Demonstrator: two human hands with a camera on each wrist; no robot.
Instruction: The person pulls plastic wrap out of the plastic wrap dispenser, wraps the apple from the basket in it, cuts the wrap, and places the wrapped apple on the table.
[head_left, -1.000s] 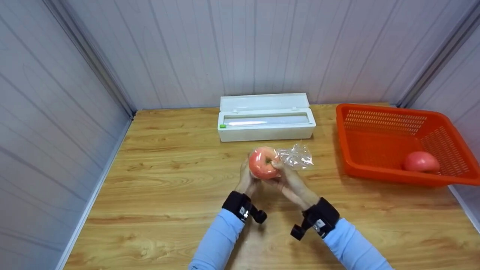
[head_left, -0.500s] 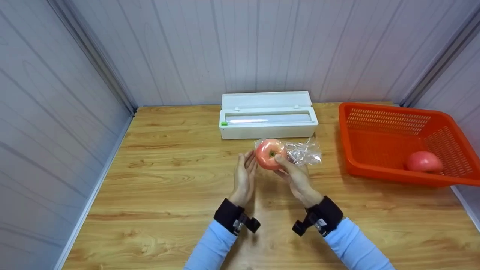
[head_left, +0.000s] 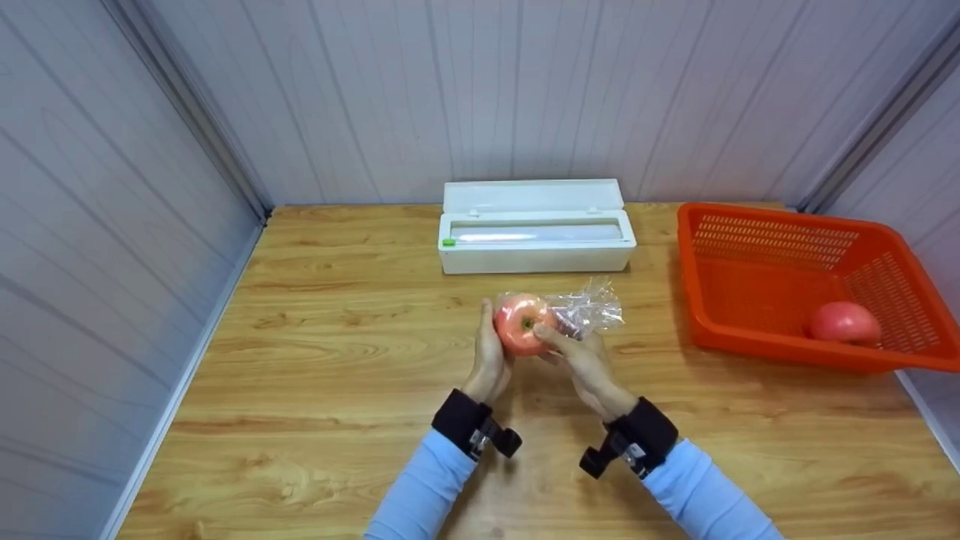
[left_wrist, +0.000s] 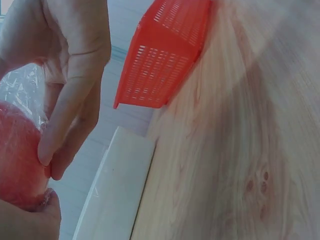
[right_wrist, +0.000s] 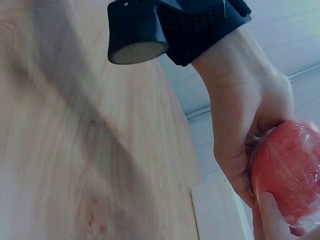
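Head view: a round red apple in clear plastic film was held above the wood-grain table.
The right hand gripped it, thumb by the stem; the left hand cupped its side, seemingly for steadiness.

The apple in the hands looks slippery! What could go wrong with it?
The apple might slip, as the left hand and right hand hold it above the table. The clear film might come loose too, since a crinkly end sticks out from the apple.
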